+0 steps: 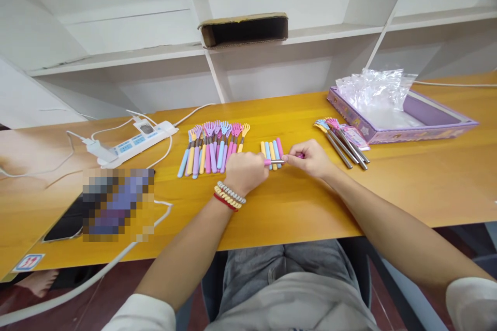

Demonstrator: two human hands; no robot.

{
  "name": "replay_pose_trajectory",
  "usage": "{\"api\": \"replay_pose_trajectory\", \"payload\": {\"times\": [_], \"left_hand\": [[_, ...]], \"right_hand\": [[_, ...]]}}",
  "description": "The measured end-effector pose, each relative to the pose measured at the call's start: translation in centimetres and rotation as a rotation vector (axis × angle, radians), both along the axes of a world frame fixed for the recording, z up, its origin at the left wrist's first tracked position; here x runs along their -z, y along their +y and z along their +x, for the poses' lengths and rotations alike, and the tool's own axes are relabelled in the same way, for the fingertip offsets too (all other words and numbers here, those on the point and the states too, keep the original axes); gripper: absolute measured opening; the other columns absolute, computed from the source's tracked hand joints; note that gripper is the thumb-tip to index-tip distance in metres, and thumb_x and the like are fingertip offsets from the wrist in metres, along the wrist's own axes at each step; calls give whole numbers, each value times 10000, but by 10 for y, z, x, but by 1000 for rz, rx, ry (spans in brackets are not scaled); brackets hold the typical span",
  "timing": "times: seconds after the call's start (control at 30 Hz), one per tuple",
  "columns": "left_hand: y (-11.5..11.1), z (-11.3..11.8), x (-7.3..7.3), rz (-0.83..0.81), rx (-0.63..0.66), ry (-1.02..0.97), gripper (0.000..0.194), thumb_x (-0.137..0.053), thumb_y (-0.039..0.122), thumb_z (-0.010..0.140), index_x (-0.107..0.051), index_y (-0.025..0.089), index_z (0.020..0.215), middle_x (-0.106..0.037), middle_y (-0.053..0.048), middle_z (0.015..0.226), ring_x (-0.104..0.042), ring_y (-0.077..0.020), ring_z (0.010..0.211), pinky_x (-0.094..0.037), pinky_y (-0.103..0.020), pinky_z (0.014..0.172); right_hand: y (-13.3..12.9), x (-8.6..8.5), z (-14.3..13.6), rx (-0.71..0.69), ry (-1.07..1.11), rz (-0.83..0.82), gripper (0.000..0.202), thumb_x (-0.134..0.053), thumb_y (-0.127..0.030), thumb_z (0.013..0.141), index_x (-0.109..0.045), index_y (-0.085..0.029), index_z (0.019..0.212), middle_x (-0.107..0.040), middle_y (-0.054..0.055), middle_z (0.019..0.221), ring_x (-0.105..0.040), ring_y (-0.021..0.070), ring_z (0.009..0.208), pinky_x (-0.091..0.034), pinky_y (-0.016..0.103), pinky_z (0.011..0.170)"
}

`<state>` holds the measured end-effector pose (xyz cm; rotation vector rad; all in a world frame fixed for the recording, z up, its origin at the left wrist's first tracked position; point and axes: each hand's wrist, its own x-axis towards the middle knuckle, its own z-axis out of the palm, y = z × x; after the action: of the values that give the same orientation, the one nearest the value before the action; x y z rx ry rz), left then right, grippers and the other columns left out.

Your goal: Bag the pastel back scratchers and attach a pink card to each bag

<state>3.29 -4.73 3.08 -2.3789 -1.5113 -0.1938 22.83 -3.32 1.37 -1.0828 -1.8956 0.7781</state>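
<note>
My left hand [245,173] is wrapped around the pink grip of a back scratcher, whose bare metal shaft [277,162] shows between my two hands. At the other end, the fingers of my right hand [309,159] pinch the shaft; a bit of its pink head peeks out there. Just behind my hands lie several loose grip sleeves [267,150] in yellow, blue and pink. To the left is a row of back scratchers [212,150] with coloured claw heads and matching grips. Several back scratchers with bare metal shafts [341,147] lie right of my right hand.
A purple open box [423,137] with clear plastic bags [376,90] stands at the back right. On the left are a white power strip [140,140] with cables and a dark, partly blurred device [64,220]. A cardboard box [244,31] sits on the white shelf.
</note>
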Motion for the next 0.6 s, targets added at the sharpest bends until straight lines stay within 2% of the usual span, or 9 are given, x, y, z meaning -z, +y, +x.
{"api": "replay_pose_trajectory", "payload": {"times": [0.1, 0.2, 0.27, 0.37, 0.5, 0.6], "left_hand": [[3, 0, 4, 17, 75, -79, 320, -393, 347, 841, -631, 134, 830, -641, -101, 684, -611, -232, 634, -367, -314, 547], [8, -4, 6, 47, 241, -167, 273, -396, 324, 864, -609, 163, 920, -644, -67, 794, -596, -176, 678, -373, -282, 565], [12, -8, 7, 81, 332, -200, 279, -367, 313, 892, -607, 190, 962, -629, -53, 864, -577, -146, 686, -380, -264, 571], [19, -15, 9, 104, 383, -276, 285, -373, 330, 904, -622, 211, 973, -595, -47, 930, -557, -122, 703, -397, -239, 573], [35, -29, 9, 108, 315, -482, 250, -448, 319, 874, -637, 185, 968, -580, -55, 912, -559, -140, 803, -449, -249, 697], [48, -43, 8, 160, 119, -616, 262, -488, 312, 843, -635, 157, 995, -608, -68, 894, -569, -174, 849, -449, -292, 784]], "right_hand": [[7, -1, 7, -45, 118, -94, 249, -674, -344, 674, -596, -135, 563, -353, -60, 438, -254, 43, 437, -170, 223, 436], [12, -5, 13, -108, 309, -301, 226, -680, -351, 659, -602, -140, 631, -419, -52, 458, -262, 40, 409, -150, 216, 411], [13, -7, 15, -135, 417, -440, 232, -663, -368, 674, -603, -144, 679, -431, -52, 445, -256, 40, 368, -141, 213, 385], [13, -10, 17, -140, 529, -536, 293, -600, -431, 725, -609, -150, 808, -430, -52, 412, -297, 61, 320, -166, 213, 355], [17, -13, 18, -65, 674, -551, 404, -514, -535, 756, -547, -188, 961, -606, 12, 641, -456, 96, 372, -252, 222, 351], [22, -11, 22, 42, 708, -498, 407, -531, -541, 746, -524, -191, 954, -608, 17, 690, -482, 95, 404, -267, 216, 351]]}}
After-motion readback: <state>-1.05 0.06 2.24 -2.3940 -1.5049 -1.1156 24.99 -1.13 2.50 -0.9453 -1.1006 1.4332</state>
